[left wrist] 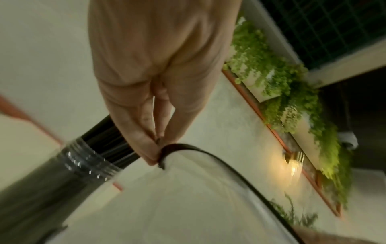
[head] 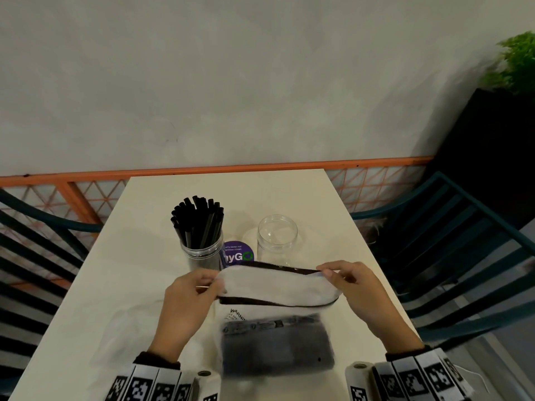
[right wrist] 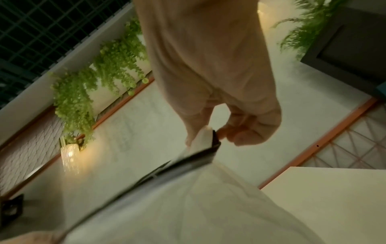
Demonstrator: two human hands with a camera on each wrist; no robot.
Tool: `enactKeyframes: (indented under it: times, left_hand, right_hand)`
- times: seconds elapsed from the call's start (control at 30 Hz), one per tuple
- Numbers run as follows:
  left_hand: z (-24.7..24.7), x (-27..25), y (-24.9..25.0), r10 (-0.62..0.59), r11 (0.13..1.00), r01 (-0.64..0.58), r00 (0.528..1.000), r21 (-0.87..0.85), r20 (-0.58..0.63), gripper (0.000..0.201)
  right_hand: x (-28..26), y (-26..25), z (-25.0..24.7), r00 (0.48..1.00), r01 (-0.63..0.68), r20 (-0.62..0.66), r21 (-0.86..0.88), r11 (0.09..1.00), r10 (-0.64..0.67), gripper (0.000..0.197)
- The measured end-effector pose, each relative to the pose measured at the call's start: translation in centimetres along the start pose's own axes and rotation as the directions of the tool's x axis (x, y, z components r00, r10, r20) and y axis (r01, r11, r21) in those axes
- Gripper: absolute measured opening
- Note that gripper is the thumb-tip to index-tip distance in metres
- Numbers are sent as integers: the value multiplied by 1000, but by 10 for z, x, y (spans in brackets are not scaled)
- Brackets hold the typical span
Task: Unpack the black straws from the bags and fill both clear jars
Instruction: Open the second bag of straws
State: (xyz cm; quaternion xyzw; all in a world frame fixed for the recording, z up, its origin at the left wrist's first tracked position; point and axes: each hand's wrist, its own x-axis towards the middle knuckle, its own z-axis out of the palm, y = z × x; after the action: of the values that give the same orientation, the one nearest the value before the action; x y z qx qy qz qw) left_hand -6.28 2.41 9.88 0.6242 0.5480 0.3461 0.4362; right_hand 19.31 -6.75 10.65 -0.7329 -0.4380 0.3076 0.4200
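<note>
Plastic bag mouth pinched by L hand + R hand, fingers clamped on opposite rim corners. Advice: pull rims evenly apart w/ bag upright, then draw straws toward empty jar.

On the counter, a jar holding upright straws stands left of a second jar, a round sticker lying between them. Nearer the person, a bag is held above the counter, the left hand at its left end and the right hand at its right (each pinching the rim). Chairs flank the counter.
</note>
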Motion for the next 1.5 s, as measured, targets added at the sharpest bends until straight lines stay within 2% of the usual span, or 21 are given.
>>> enactKeyframes:
  times: [0.1, 0.23, 0.3, 0.37, 0.43, 0.53, 0.57, 0.63, 0.7, 0.73, 0.8, 0.83, 0.9, 1.0, 1.1, 1.13, 1.23, 1.33, 1.37, 1.43, 1.5]
  left_hand:
    - [8, -1, 5, -145, 916, 220, 961, -336, 235, 15]
    - [15, 1, 10, -234, 687, 458, 875, -564, 425, 18]
    - [14, 3, 8, -222, 559, 534, 833, -634, 506, 21]
    - [11, 4, 2, -185, 449, 574, 809, -684, 557, 52]
    - [10, 5, -1, -172, 330, 592, 804, -736, 569, 77]
    - [12, -2, 6, -146, 233, 578, 816, -782, 560, 59]
    - [11, -6, 11, -128, 237, 568, 822, -788, 555, 55]
    - [11, -9, 16, -89, 299, 518, 851, -801, 517, 59]
    - [8, -8, 18, -79, 469, 422, 895, -776, 440, 71]
    - [9, -7, 18, -87, 588, 357, 920, -726, 382, 69]
    - [9, -7, 21, -65, 831, 176, 973, -527, 222, 55]
    - [9, -7, 22, -13, 926, 59, 992, -373, 124, 45]
    - [9, -7, 21, 107, 992, -108, 994, -64, -15, 35]
    - [5, -7, 17, 187, 973, -171, 977, 152, -101, 27]
    - [4, -5, 14, 158, 977, -139, 980, 160, -117, 13]
    - [5, -4, 13, 133, 984, -118, 986, 134, -104, 12]
    - [10, -5, 12, -8, 991, 14, 999, -130, 53, 17]
    - [18, -6, 14, -148, 879, 248, 954, -408, 261, 16]
    - [20, -5, 14, -183, 815, 327, 928, -478, 324, 14]
    - [20, -4, 12, -198, 644, 458, 874, -613, 444, 11]
    - [17, -3, 7, -192, 495, 544, 829, -678, 525, 44]
  right_hand:
    - [0, 3, 7, 999, -54, 8, 109, 993, 54, 12]
    - [0, 4, 18, 971, -202, 178, 254, 946, 160, 20]
    - [2, 3, 18, 918, -368, 306, 427, 826, 251, 25]
    - [7, 4, 11, 861, -508, 398, 626, 592, 317, 25]
    - [11, 4, 0, 825, -556, 431, 736, 387, 366, 20]
    - [11, 6, -13, 833, -543, 468, 792, 278, 293, 52]
    - [9, 4, -15, 837, -543, 479, 791, 284, 267, 48]
    - [8, 3, -17, 856, -512, 449, 804, 303, 254, 22]
    - [4, 1, -18, 887, -461, 423, 785, 413, 186, 27]
    - [4, 1, -18, 912, -403, 382, 763, 506, 151, 19]
    - [0, -4, -17, 955, -275, 274, 681, 679, 113, 7]
    - [-1, -6, -18, 973, -210, 207, 612, 763, 102, 12]
    - [-3, -10, -21, 994, -97, 97, 486, 869, 57, 14]
    - [-3, -7, -27, 1000, -1, -3, 301, 954, 2, 11]
    - [-5, 0, -30, 991, 34, -133, -11, 999, -35, 17]
    - [-5, 1, -28, 988, 20, -154, -23, 1000, -24, 22]
    - [-4, 1, -20, 984, -28, -166, 185, 982, 59, 32]
    - [-3, 0, -11, 987, -128, -36, 385, 914, 154, 29]
    - [-3, 0, -8, 982, -184, 43, 463, 867, 186, 26]
    - [-3, 0, -5, 952, -305, 203, 642, 704, 227, 23]
    - [-2, 1, -7, 913, -405, 310, 763, 504, 265, 22]
